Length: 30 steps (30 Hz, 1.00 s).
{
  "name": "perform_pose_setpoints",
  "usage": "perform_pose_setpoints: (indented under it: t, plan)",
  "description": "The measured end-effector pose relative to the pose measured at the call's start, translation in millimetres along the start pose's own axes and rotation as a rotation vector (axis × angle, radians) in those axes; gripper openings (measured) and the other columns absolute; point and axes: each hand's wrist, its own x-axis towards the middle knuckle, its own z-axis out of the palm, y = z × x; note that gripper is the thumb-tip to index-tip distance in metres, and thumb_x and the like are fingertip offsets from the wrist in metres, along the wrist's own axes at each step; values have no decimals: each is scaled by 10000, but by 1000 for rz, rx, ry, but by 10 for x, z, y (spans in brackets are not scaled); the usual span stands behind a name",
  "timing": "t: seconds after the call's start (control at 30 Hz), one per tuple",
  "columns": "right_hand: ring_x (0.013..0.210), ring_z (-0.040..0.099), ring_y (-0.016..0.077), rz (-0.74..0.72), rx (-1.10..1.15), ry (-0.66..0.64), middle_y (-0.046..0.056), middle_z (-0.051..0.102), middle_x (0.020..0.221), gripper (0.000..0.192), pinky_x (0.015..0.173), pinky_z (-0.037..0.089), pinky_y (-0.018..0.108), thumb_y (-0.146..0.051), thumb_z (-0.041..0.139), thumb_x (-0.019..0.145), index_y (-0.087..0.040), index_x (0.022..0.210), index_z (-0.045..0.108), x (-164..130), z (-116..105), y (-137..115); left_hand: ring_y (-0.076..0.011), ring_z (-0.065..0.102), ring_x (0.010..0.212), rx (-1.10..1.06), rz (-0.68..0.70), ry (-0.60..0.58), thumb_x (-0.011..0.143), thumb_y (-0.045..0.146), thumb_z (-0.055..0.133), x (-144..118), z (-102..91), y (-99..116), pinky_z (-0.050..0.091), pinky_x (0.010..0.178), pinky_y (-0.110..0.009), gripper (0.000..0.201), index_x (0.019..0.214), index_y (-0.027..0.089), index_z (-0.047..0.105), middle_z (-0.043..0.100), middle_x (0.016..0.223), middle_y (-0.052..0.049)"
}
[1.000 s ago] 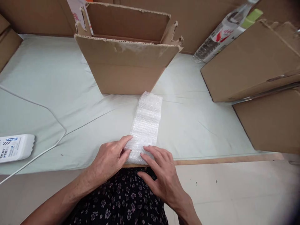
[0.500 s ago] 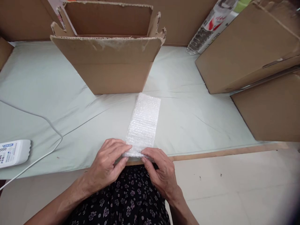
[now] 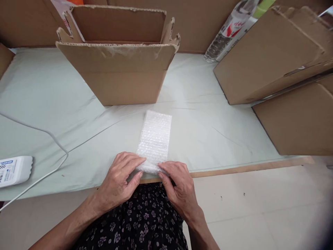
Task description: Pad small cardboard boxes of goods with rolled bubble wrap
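Note:
A strip of bubble wrap lies on the pale green cloth that covers the table, its near end rolled or folded over at the front edge. My left hand pinches the left end of this roll between thumb and fingers. At the right end, my right hand grips it the same way. Whether anything is wrapped inside the roll cannot be seen. Just beyond the strip's far end stands an open cardboard box.
More cardboard boxes stand at the right, with a clear plastic bottle behind them. A white plastic container lies at the left, near a white cable. A brown strip runs along the table's front edge.
The bubble wrap's flat part has become shorter, its far end drawn toward me and away from the box. Both hands keep hold of the near end. The view has shifted slightly.

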Motion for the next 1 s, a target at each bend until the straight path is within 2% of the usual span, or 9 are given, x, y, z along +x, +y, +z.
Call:
perform_pose_setpoints:
  t: [0.17, 0.27, 0.33, 0.4, 0.53, 0.7, 0.8, 0.87, 1.0]
  plan:
    - [1118, 619, 251, 0, -99, 98, 106, 679, 1191, 301, 918, 502, 437, -116, 617, 924, -210, 1210, 611, -87, -38, 1, -190, 587, 835, 82, -73, 61, 948, 124, 578, 67, 15, -72, 492, 768, -361, 285, 1229, 171, 591, 687, 904, -44]
    - [1212, 581, 294, -46, -207, 68, 128, 646, 1278, 301, 962, 473, 475, -135, 645, 908, -210, 1199, 626, -83, 13, 61, -225, 609, 908, 175, -72, 143, 945, 180, 606, 188, 87, -137, 507, 811, -403, 283, 1226, 148, 596, 678, 1007, -92]
    - [1211, 585, 293, -63, -233, 32, 113, 671, 1257, 286, 956, 466, 472, -128, 630, 919, -214, 1192, 629, -22, 56, 94, -269, 600, 1073, 168, -65, 173, 931, 214, 633, 226, 102, -142, 511, 903, -443, 333, 1252, 138, 589, 630, 1189, -150]
    - [1138, 618, 269, -56, -201, 44, 84, 719, 1154, 269, 928, 469, 456, -111, 601, 937, -221, 1182, 626, 54, 73, 102, -282, 567, 1164, 118, -33, 137, 915, 209, 651, 202, 78, -111, 495, 972, -457, 380, 1282, 150, 577, 601, 1258, -156]
    - [984, 647, 227, -29, -50, -10, 47, 738, 984, 260, 867, 493, 417, -131, 587, 956, -224, 1198, 608, 110, 5, 55, -221, 594, 1070, 14, -35, 42, 930, 101, 567, 80, -14, -52, 515, 916, -386, 376, 1295, 190, 565, 679, 1122, -88]
    - [1209, 567, 281, -10, -152, 49, 144, 619, 1312, 327, 965, 470, 471, -185, 626, 943, -205, 1267, 583, 75, -18, 10, -204, 599, 836, 141, -88, 108, 942, 181, 587, 183, -5, -162, 521, 753, -363, 297, 1237, 146, 604, 702, 934, -73]
    - [1247, 547, 304, -49, -221, -64, 140, 612, 1349, 295, 977, 457, 479, -183, 637, 932, -201, 1226, 617, 151, 92, -19, -234, 612, 866, 221, -97, 144, 944, 222, 579, 289, 14, -225, 526, 794, -417, 288, 1213, 127, 624, 698, 944, -88]
    - [1201, 578, 287, -34, -235, -90, 118, 662, 1295, 253, 947, 462, 455, -160, 599, 950, -198, 1197, 639, 228, 181, -44, -236, 625, 909, 167, -180, 165, 928, 263, 607, 278, -5, -213, 542, 817, -417, 337, 1243, 141, 620, 680, 1024, -96]
    - [1015, 661, 218, 50, -107, 53, 70, 749, 1113, 218, 873, 481, 399, -215, 551, 1000, -207, 1195, 649, 318, 280, -108, -199, 640, 974, -194, -476, 262, 863, 324, 709, 66, -116, -90, 578, 846, -363, 576, 1399, 245, 518, 611, 1219, -79]
